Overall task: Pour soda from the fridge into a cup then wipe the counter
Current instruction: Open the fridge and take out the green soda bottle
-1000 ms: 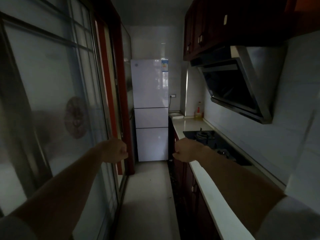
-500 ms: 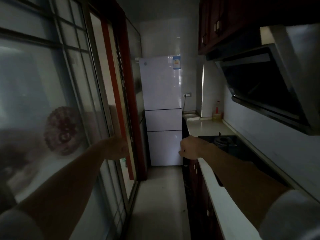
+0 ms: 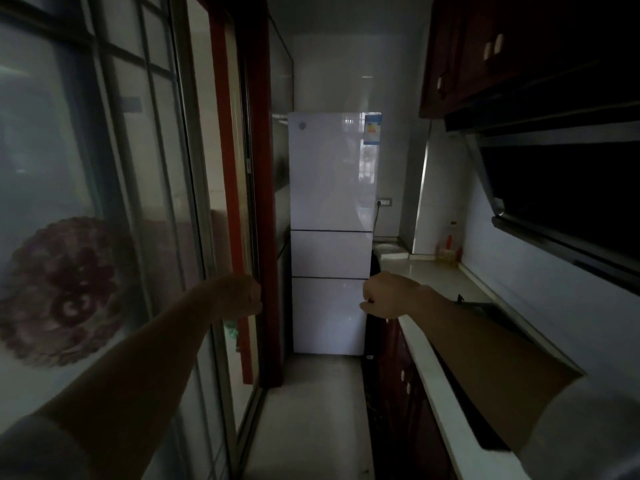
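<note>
Since nothing's been touched yet, this is basically step zero:

Fridge point(image 3: 332, 233): white, all doors closed, dead ahead at 12 o'clock down the end of the galley.
Soda: not visible, presumably inside.
Cup: can't spot one.
Left hand point(image 3: 246, 295): curled into a fist at about 10 o'clock, holding nothing.
Right hand point(image 3: 385, 294): also fisted and empty, around 2 o'clock, just above the counter point(image 3: 440, 278) edge.
Left to do: pretty much everything, I'd say: open, grab, pour, wipe.
</note>
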